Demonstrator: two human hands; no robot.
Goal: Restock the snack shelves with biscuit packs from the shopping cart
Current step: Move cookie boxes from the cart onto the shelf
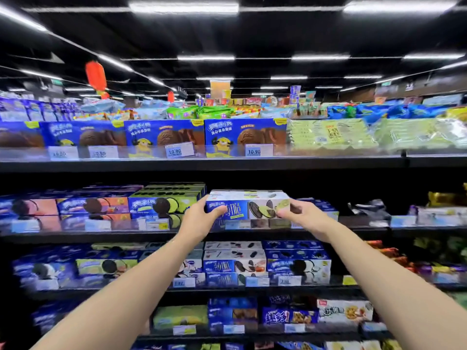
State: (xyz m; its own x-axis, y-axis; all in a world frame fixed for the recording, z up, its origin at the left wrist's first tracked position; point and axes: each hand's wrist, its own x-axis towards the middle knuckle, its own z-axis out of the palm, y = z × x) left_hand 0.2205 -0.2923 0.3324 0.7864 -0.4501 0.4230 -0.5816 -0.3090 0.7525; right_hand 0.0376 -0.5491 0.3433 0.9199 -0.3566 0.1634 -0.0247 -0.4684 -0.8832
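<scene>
Both hands clamp one blue-and-white biscuit box [249, 208] by its short ends: left hand [199, 218] with fingers curled round the left end, right hand [302, 213] pinching the right. It sits atop another box on the middle shelf [75, 237], beside the green-cream biscuit boxes [161, 207]. Light, stiff cardboard, I'd guess, with breakable contents; end grips suit it.

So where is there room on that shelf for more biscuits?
Right of the held box, dark room sits above the low blue boxes, with a narrow gap before the grey bag. Left of it, the green-cream stacks are packed tight.
</scene>
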